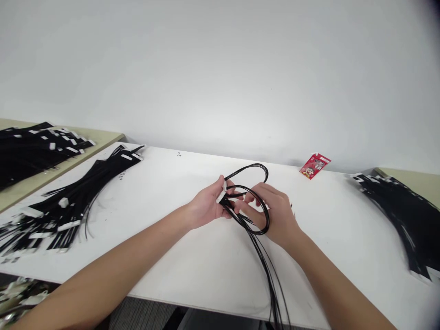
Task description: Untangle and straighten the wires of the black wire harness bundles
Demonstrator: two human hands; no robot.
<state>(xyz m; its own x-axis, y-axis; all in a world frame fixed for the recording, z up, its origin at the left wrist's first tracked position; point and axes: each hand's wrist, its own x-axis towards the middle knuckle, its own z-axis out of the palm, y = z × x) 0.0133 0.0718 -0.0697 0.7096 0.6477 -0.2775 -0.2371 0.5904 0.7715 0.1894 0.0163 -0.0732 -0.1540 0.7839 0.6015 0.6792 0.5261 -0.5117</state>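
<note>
A black wire harness (263, 247) with a white connector (221, 197) is held up over the middle of the white table. My left hand (209, 201) is closed on the connector end, thumb uppermost. Loops of black wire curve out from the connector toward the right. My right hand (273, 211) has its fingers curled among these wires, close to my left fingertips; one loop passes across it. Exactly which wires the right fingertips pinch is partly hidden. The loose wire ends hang down past the table's front edge.
Piles of black wire harnesses with white connectors lie on the table's left (85, 192), on a beige surface farther left (37, 146), and at the right (405, 215). A red packet (314, 165) lies near the wall. Below the left edge are whitish items (24, 293).
</note>
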